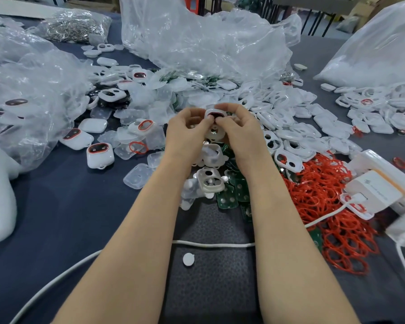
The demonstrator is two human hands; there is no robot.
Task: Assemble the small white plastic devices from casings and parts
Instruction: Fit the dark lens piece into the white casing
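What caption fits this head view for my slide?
Left hand and right hand pinch a white casing near heaped red rings.

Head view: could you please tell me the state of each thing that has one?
White casing: held up, red ring fitted.
Left grip: pinching the casing.
Right grip: pinching the casing.
Finished device: assembled, lying flat.
Loose red rings: heaped, unfitted.
Clear plastic bag: open, crumpled.

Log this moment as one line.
left hand: pinches white casing | right hand: pinches same casing | casing: red-rimmed, held over parts pile
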